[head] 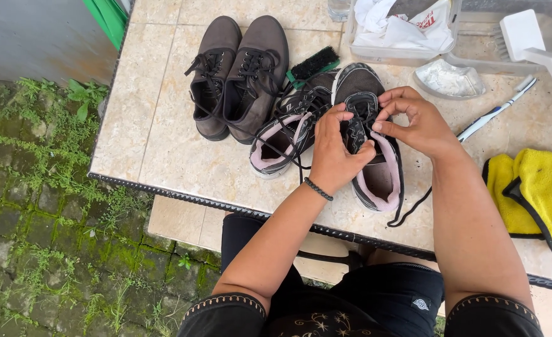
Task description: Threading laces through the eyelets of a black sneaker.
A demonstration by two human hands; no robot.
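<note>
Head view, black sneaker point(376, 181) under left hand point(335, 153), right hand point(416, 122)

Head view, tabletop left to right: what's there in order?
Brown shoe pair → black brush → black-and-pink sneaker held by left hand and right hand → toothbrush → yellow cloth.

A beige tiled tabletop point(163, 125) with a dark patterned edge stands outdoors in soft daylight. Below it to the left, mossy paving stones point(32, 249) carry small green weeds in the joints. A grey wall point(39, 37) and a green panel point(107, 15) close off the upper left corner.
</note>
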